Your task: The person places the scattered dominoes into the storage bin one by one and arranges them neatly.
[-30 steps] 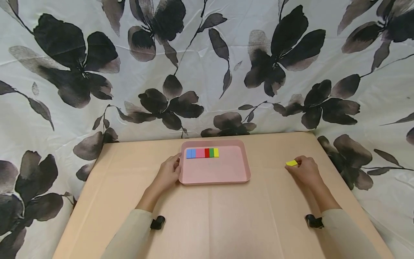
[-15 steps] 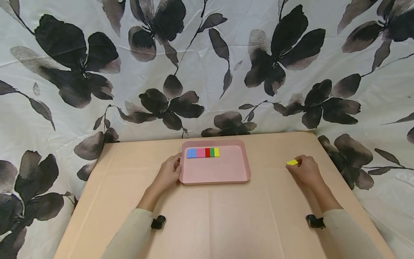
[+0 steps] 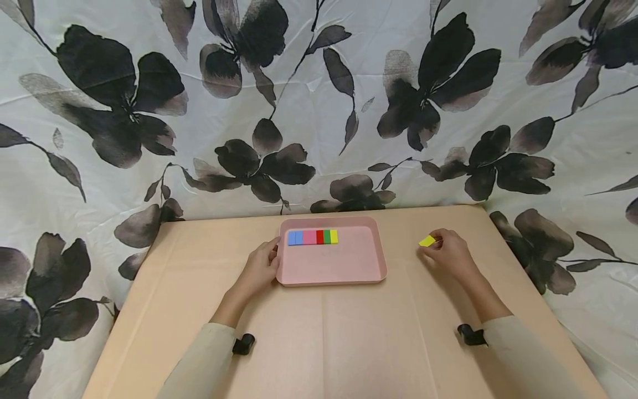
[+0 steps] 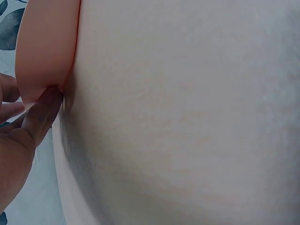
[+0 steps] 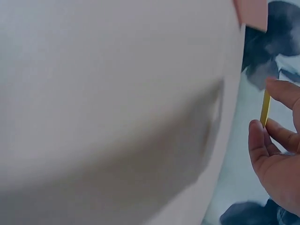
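Note:
A pink tray (image 3: 330,267) lies on the table, with a row of small flat coloured tiles (image 3: 312,237) along its far left part: blue, pink, red, green and yellow from left to right. My left hand (image 3: 258,265) holds the tray's left edge; in the left wrist view its thumb (image 4: 47,101) is against the tray wall (image 4: 49,44), with other fingers on the far side. To the right of the tray, my right hand (image 3: 451,252) pinches a yellow tile (image 3: 427,241) above the table. The right wrist view shows this tile edge-on between thumb and fingertips.
The light wooden-coloured table (image 3: 359,338) extends around the tray. Behind it hangs a white cloth with dark flowers (image 3: 349,111). A black wrist camera (image 3: 243,344) is on the left wrist, and another black camera (image 3: 471,335) on the right.
My right hand has moved left, towards the tray, with the yellow tile between its fingers. The left hand, the tray and the row of tiles have stayed in place.

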{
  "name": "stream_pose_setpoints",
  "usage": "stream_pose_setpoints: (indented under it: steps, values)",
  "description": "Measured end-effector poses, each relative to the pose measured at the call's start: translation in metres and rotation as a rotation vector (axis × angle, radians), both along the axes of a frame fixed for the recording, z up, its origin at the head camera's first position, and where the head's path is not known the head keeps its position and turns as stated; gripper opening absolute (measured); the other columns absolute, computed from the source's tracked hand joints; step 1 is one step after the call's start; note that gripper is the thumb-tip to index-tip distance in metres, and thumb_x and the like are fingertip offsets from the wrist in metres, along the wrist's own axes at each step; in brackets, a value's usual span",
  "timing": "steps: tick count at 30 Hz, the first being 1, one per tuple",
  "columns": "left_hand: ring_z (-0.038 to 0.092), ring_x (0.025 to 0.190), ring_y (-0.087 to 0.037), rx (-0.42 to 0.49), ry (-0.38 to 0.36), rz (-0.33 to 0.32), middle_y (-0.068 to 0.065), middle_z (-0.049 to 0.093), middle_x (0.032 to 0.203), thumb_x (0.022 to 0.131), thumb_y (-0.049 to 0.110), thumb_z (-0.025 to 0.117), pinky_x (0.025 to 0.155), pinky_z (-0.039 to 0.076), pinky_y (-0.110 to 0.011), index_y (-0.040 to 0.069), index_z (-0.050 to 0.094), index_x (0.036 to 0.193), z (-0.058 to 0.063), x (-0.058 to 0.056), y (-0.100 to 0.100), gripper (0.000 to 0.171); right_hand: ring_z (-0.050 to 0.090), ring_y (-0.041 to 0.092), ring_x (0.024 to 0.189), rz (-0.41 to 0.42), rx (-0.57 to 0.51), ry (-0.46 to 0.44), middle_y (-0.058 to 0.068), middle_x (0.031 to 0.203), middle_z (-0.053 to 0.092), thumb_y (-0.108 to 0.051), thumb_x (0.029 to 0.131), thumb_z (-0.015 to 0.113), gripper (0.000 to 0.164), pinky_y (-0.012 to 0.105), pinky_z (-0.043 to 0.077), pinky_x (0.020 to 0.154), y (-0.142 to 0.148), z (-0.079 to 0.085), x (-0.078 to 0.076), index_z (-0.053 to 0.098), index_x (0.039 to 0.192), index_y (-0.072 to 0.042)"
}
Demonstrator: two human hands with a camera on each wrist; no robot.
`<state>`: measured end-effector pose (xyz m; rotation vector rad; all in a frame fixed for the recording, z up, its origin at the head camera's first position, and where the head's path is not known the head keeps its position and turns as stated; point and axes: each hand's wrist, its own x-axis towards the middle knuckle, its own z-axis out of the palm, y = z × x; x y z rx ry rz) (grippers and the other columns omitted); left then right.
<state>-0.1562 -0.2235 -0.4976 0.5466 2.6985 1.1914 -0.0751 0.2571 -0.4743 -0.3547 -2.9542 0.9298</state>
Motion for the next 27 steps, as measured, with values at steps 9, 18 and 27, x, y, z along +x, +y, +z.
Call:
stream_pose_setpoints:
  steps: [9, 18, 27]
  values:
    - [0.069, 0.1, -0.026, 0.002, 0.002, 0.006, -0.017, 0.065, 0.113, 0.098, 0.001, 0.06, 0.081, 0.056, -0.034, -0.004, 0.047, 0.151, 0.0, -0.001, 0.003, 0.055, 0.061, 0.031, 0.094, 0.106, -0.018, 0.052, 0.022, 0.108, 0.061, -0.019, 0.087, 0.082, 0.053, 0.043, 0.055, 0.084, -0.043, 0.011, -0.031, 0.062, 0.127, 0.009]
    - [0.068, 0.101, -0.026, 0.01, 0.004, 0.007, -0.018, 0.065, 0.114, 0.098, 0.001, 0.06, 0.083, 0.056, -0.036, -0.004, 0.046, 0.151, -0.002, -0.003, 0.003, 0.056, 0.061, 0.028, 0.094, 0.191, -0.013, 0.041, 0.019, 0.109, 0.061, -0.019, 0.087, 0.083, 0.052, 0.041, 0.055, 0.085, -0.077, 0.016, -0.056, 0.064, 0.127, 0.007]
    - [0.068, 0.1, -0.026, 0.011, 0.001, 0.014, -0.018, 0.065, 0.113, 0.098, 0.002, 0.061, 0.081, 0.056, -0.034, -0.004, 0.046, 0.151, -0.003, -0.003, 0.004, 0.056, 0.058, 0.026, 0.092, 0.249, -0.048, 0.052, 0.015, 0.105, 0.059, -0.017, 0.085, 0.084, 0.044, 0.035, 0.052, 0.08, -0.107, 0.014, -0.073, 0.068, 0.122, 0.002]
